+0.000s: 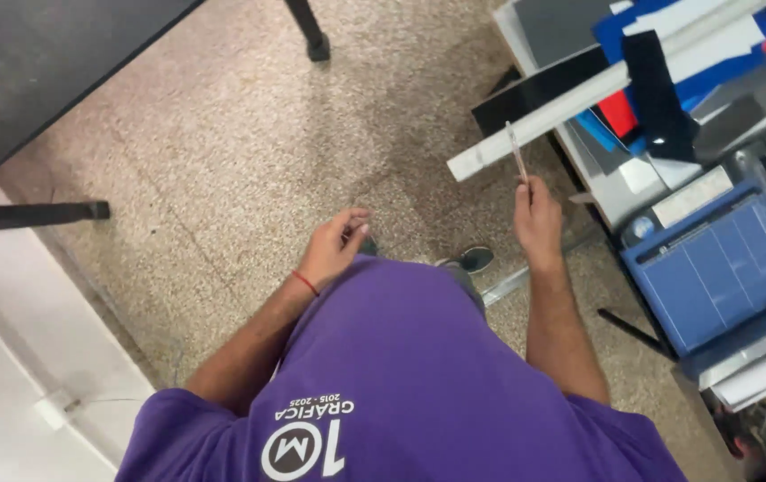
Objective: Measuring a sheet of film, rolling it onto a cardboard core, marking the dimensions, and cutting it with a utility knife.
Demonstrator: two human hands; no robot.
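I look straight down my purple shirt [401, 375] at a speckled floor. My right hand [536, 221] is closed on a thin pencil-like stick [516, 150] that points up and away, its tip near a long white bar [579, 100]. That bar lies across a cluttered bench at the upper right. My left hand [336, 248], with a red cord on the wrist, hangs loosely curled in front of my belly and holds nothing I can see. A dark shoe [472, 260] shows below between the hands.
A blue flat machine with a lined top [713, 268] stands at the right, with blue, red and black sheets [668, 54] behind it. A dark table top [35, 62] and its black legs [30, 214] fill the upper left. A white wall panel [17, 384] runs along the lower left.
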